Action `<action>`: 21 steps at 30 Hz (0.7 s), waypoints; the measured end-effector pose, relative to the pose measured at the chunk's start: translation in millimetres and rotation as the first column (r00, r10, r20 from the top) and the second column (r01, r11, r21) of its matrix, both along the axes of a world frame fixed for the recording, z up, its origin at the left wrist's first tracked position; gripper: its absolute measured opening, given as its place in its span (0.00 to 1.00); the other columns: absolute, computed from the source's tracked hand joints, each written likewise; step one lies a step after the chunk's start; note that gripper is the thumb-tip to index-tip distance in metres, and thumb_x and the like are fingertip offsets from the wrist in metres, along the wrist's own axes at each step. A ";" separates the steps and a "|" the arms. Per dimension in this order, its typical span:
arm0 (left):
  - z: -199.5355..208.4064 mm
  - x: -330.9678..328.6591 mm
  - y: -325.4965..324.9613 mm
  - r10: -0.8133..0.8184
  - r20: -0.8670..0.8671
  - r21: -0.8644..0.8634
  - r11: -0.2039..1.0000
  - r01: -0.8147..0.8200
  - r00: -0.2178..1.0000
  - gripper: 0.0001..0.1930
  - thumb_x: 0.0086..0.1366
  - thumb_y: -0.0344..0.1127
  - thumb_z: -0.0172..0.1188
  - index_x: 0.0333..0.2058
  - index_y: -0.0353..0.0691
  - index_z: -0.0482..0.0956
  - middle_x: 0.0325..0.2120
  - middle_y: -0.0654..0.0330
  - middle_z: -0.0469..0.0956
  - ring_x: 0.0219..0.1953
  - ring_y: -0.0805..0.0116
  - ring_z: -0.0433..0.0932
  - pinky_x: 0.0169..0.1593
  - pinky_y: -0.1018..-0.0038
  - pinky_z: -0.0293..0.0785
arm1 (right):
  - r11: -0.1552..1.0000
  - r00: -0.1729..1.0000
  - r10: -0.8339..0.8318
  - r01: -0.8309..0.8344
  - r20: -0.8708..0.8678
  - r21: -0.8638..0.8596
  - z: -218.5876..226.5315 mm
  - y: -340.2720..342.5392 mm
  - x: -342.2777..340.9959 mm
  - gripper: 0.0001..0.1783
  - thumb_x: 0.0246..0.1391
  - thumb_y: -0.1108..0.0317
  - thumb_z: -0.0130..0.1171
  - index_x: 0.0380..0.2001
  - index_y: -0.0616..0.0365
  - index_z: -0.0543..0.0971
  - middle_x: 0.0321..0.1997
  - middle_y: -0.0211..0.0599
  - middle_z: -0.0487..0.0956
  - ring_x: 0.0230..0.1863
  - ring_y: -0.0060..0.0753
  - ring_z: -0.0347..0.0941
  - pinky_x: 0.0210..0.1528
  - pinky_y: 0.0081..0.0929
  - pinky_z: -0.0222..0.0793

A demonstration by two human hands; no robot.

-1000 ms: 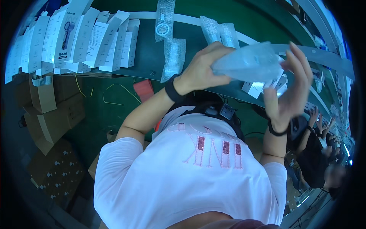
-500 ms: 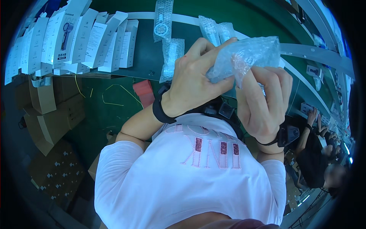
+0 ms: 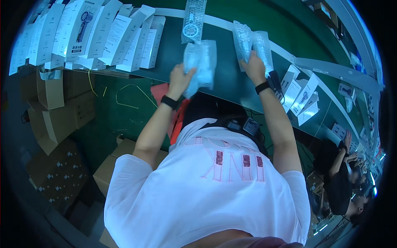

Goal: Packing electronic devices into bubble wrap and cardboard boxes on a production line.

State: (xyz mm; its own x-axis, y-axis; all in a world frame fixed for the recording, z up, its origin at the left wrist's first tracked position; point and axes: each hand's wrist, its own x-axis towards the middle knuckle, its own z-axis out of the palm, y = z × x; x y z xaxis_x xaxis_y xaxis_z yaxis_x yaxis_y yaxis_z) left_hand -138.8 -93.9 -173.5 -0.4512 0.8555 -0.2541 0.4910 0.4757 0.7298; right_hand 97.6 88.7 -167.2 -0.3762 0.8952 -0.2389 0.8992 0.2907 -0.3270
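My left hand [image 3: 180,81] is closed on a bubble-wrap pouch [image 3: 191,62], slightly blurred, against another pouch [image 3: 206,68] at the table's near edge. Beyond these lies a bubble-wrapped handheld fan [image 3: 191,25], its round pale head showing through the wrap. To the right, my right hand [image 3: 255,68] has its fingers closed at the near part of a wrapped pouch [image 3: 243,39]. One more bubble-wrap pouch [image 3: 263,47] lies along that hand's right side. What is inside these pouches I cannot make out.
White printed boxes [image 3: 84,35] stand in a row at the left of the dark table [image 3: 165,53]. More white boxes [image 3: 304,93] and a dark object [image 3: 275,82] are by my right forearm. Cardboard cartons [image 3: 62,120] are at lower left. A co-worker [image 3: 341,182] sits at far right.
The pouch held up by both hands has gone down to the table at left in my left hand. My right hand has let go and reached to a pouch farther away.
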 end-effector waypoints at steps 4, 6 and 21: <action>3.9 29.8 18.6 -0.006 0.032 -0.040 0.999 0.007 0.999 0.33 0.55 0.52 0.63 0.52 0.33 0.68 0.46 0.38 0.71 0.49 0.40 0.69 0.54 0.57 0.65 | 0.989 0.972 -0.145 0.144 -0.186 -0.021 23.4 19.5 14.3 0.23 0.40 0.54 0.62 0.29 0.67 0.77 0.25 0.56 0.78 0.29 0.54 0.77 0.33 0.43 0.72; 30.9 42.0 16.7 0.003 -0.148 0.214 0.976 0.029 0.989 0.44 0.52 0.52 0.66 0.62 0.38 0.56 0.55 0.39 0.63 0.58 0.40 0.60 0.62 0.55 0.55 | 0.983 0.963 -0.122 0.084 -0.239 -0.164 101.0 29.3 15.5 0.22 0.39 0.55 0.63 0.26 0.68 0.78 0.20 0.52 0.77 0.22 0.47 0.75 0.29 0.36 0.70; 217.5 84.4 78.4 -0.476 0.219 0.676 0.704 0.219 0.852 0.32 0.43 0.32 0.70 0.51 0.37 0.74 0.37 0.51 0.78 0.38 0.58 0.78 0.44 0.70 0.73 | 0.560 0.690 0.681 -0.277 -0.244 0.781 299.0 -51.7 34.0 0.21 0.35 0.73 0.69 0.38 0.60 0.80 0.39 0.42 0.77 0.26 0.35 0.69 0.24 0.25 0.63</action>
State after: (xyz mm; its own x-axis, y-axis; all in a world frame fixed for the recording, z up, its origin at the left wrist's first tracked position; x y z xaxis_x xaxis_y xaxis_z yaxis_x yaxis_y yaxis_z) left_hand -54.5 -15.5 44.1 -0.0761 0.9507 0.3006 0.1755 -0.2840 0.9426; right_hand 131.7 37.0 131.8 -0.6675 0.3574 0.6533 0.3215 0.9296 -0.1801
